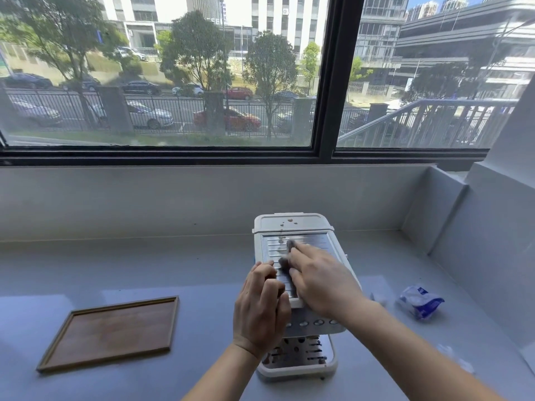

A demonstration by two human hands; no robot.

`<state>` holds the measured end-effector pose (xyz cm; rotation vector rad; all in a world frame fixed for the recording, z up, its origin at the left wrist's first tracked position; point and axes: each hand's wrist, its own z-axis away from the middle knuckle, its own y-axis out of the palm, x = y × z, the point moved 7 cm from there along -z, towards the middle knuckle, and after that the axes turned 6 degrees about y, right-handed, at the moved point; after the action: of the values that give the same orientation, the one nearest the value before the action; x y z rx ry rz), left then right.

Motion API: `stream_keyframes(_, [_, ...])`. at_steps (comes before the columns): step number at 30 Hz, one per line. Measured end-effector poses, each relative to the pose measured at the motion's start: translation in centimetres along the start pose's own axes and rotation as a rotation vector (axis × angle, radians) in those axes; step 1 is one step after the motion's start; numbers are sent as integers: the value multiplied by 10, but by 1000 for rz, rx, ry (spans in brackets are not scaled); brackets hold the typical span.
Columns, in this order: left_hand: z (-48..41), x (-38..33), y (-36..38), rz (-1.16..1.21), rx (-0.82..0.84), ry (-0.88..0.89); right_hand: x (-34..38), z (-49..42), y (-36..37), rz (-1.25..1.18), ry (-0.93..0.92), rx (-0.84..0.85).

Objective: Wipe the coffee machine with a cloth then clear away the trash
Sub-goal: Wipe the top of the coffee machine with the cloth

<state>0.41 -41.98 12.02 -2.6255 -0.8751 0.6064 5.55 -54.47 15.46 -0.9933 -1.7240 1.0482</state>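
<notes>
A white coffee machine [292, 227] stands on the pale counter, its metal slatted top facing up, with brown drops on its rear lid. My right hand [321, 279] presses a small grey cloth [285, 261] flat onto the slatted top. My left hand [260, 308] rests against the machine's front left corner, fingers curled on its edge. A crumpled blue and white wrapper [419, 303] lies on the counter to the right of the machine. Small white scraps [379, 299] lie near it.
A shallow wooden tray [115, 331] lies on the counter at the left. More white scraps [457, 360] sit at the front right. A white wall ledge [434, 204] borders the counter at the right, under a wide window.
</notes>
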Motion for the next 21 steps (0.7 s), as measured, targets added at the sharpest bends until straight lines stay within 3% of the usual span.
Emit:
stream_keyframes(2, [0,0,0,3,1,-6,-12,9,-5,20,6,-10])
stream_keyframes(7, [-2,-1,0,13,1,-8,-51,-16,-20,146,276,-81])
stream_keyframes(12, [0,1,1,25,-7,-6,-29,-2,-11,38,107,-90])
stream_keyframes(17, [1,1,1,10,-4,-31,-62,-50,-11,75,288,-2])
stream_keyframes(21, [-3,-2,-2,-5,4,-18,-39,-67,-2,79,172,17])
